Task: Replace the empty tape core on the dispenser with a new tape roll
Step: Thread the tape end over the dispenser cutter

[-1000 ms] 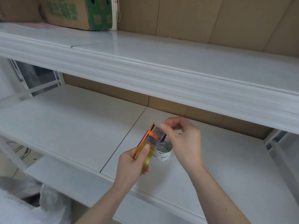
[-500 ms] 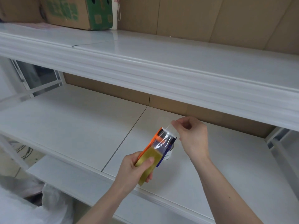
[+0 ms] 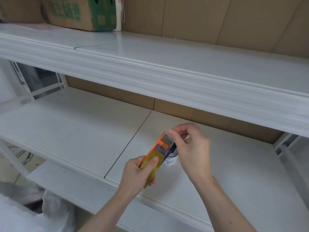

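- Empty core, standing on the shelf: dark print beginning "M&G", rest unreadable.
- Box, on the shelf above the core: green print, illegible.

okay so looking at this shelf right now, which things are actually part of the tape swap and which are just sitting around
Part of the job:
- tape dispenser, with its tape roll, gripped by the left hand
- tape end, pinched by the right hand
- empty tape core, standing on the shelf

Just lying about:
- cardboard box, upper shelf
- plastic bag, lower left
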